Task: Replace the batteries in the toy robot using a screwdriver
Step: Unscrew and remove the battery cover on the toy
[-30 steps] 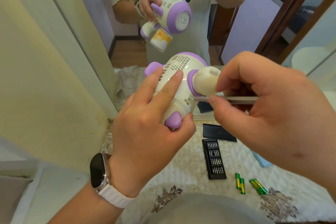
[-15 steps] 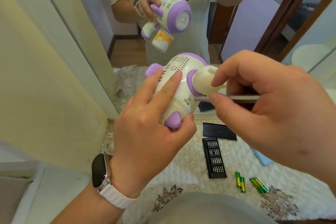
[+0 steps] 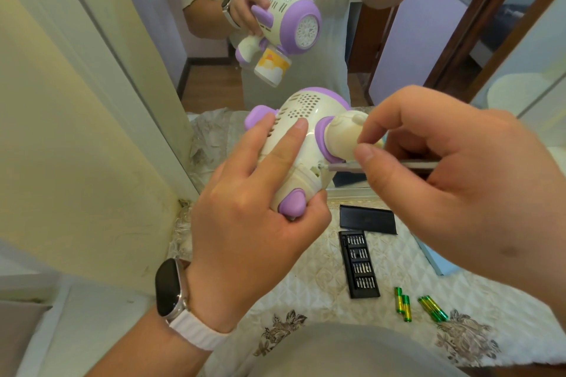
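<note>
Gripping toy robot (image 3: 294, 138) mid-air in left hand (image 3: 245, 223), over quilted cloth (image 3: 321, 278). Pinching screwdriver (image 3: 343, 166) in right hand (image 3: 459, 180), tip at recess below the head. Risk: cam-out from tilted shaft, stripped head; loose screw lost in quilting.

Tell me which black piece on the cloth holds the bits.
The narrow tray nearer the batteries: rows of bits show. The wider piece beyond it is plain.

Black smartwatch (image 3: 167, 289), white ribbed strap (image 3: 199, 335)
</note>
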The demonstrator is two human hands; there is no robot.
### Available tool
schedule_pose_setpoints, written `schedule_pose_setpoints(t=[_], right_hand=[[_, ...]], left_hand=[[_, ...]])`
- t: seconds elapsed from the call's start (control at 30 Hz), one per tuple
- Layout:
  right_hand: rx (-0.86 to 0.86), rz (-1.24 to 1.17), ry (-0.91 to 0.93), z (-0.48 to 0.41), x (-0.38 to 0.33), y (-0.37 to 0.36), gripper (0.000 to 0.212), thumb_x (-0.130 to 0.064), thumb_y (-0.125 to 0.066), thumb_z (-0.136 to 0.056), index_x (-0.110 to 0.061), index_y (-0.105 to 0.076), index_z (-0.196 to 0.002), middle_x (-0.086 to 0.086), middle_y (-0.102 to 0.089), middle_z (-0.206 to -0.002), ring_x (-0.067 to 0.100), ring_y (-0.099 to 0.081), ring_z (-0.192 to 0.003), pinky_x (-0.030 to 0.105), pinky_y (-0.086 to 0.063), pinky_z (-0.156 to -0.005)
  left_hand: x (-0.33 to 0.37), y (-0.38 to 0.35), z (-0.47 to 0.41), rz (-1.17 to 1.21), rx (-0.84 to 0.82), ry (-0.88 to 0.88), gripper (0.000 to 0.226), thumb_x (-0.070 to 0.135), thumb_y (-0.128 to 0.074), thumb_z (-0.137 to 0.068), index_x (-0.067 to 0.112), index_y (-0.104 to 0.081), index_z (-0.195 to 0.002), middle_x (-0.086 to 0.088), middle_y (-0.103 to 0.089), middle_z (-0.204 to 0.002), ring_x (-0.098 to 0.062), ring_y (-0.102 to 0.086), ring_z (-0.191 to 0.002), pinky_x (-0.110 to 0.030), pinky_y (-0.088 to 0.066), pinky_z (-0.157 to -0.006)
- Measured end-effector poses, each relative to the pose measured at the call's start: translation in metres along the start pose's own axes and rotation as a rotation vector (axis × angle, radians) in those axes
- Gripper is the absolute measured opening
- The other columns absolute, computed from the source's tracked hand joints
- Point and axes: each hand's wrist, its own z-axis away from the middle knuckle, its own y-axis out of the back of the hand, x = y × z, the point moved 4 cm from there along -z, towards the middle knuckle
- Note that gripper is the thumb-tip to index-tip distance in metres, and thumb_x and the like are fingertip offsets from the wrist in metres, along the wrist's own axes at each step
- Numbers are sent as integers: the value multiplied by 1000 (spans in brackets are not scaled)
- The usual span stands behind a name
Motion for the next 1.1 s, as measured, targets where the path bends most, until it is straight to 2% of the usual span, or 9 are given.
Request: schedule_pose_setpoints(t=[0.2,0.57,0.67,0.77,0.87,1.0,1.1], right_hand=[[11,13,13,2,0,-1,8,-22,-64,-83,-23,-56,-87,-4,-54,-56,17,-50,-60,25,-38,-52],[-42,23,19,1,-3,-1,11,-24,-66,-75,-25,-57,-82,-9,-56,-65,12,-49,-67,21,-40,-58],[-26,26,7,0,-2,0,8,-28,-64,-78,-26,-56,-78,-10,-55,-60,10,-51,-64,17,-40,-55],[-5,22,-4,0,0,0,11,-32,-61,-84,-25,-57,-77,-8,-55,-53,13,-53,-62,21,-40,-52],[5,29,15,0,-1,0,9,-31,-58,-89,-24,-58,-83,-7,-58,-56,14,-53,-64,23,-40,-54],[4,5,19,1,0,1,4,-26,-62,-85,-23,-58,-87,-5,-59,-59,14,-52,-63,24,-39,-54],[-11,-4,16,2,1,2,9,-24,-64,-81,-24,-58,-87,-6,-58,-63,14,-52,-65,24,-40,-55]], left_hand=[[-1,-1,1,1,2,0,63,35,-68,-73,25,-59,-134,-1,-54,-143,-21,-60,-120,-42,-58,-85],[-1,0,2,-5,10,14,64,35,-70,-72,25,-58,-134,-1,-53,-143,-22,-60,-120,-42,-57,-85],[-1,1,2,-18,13,9,64,34,-72,-72,24,-58,-135,-2,-53,-143,-22,-60,-120,-39,-57,-86],[0,2,2,-37,16,10,64,34,-72,-72,24,-59,-134,-2,-54,-142,-22,-61,-117,-36,-57,-85],[0,2,3,-38,16,13,63,36,-69,-73,25,-59,-134,-1,-54,-143,-22,-61,-117,-38,-58,-83],[2,1,4,-35,9,14,62,39,-67,-75,25,-59,-135,-1,-53,-143,-20,-59,-121,-37,-57,-85],[3,0,3,-38,16,17,61,39,-67,-76,25,-59,-135,-1,-54,-143,-19,-59,-121,-32,-55,-86]])
